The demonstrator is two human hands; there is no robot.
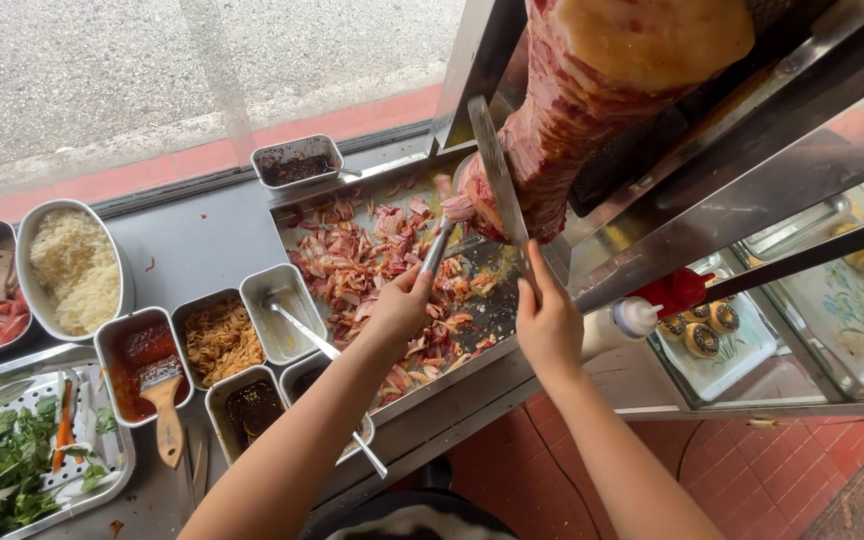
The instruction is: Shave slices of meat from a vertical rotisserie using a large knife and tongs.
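Observation:
A tall stack of pink and red meat (592, 90) turns on a vertical spit at the upper right. My right hand (549, 322) grips a long knife (499, 180) whose blade lies against the stack's lower left side. My left hand (399, 305) holds metal tongs (440, 240) that pinch a piece of meat at the stack's bottom edge. Under both hands a metal catch tray (497, 310) is covered with shaved meat pieces (372, 255).
Left of the tray stand small metal tubs: fried shreds (220, 340), red sauce with a wooden brush (162, 395), a dark sauce (252, 405), a ladle (297, 330). An oval dish of white shreds (74, 270), a herb tray (2, 465) and a squeeze bottle (622, 322) sit nearby.

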